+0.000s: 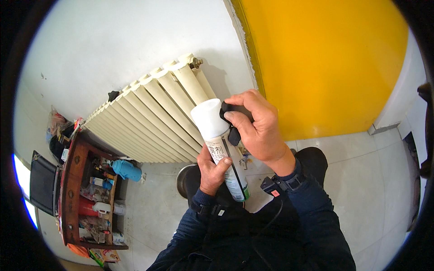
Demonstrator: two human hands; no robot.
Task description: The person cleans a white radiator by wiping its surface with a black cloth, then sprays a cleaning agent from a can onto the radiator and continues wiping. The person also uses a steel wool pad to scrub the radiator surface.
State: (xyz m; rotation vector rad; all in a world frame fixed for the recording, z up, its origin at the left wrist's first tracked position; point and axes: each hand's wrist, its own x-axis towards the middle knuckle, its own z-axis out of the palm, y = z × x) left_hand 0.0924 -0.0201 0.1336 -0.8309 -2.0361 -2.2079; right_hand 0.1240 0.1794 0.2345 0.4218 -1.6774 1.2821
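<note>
An aerosol spray can [234,172] with a white cap [211,117] and printed writing stands tilted in front of me. My left hand [213,169] is closed around the can's middle, with the thumb across its front. Bunched between the thumb and fingers of my right hand [259,125] is a black cloth [234,135], which lies against the side of the can just beside and below the cap. Part of the cloth is hidden by my fingers.
A cream radiator [152,111] stands along the white wall, with a small black item on top. At the left is a wooden cabinet [69,196] holding bottles and bags, beside a blue jug [126,170]. A metal bowl [181,183] sits on the tiled floor. A yellow panel [325,67] rises at the right.
</note>
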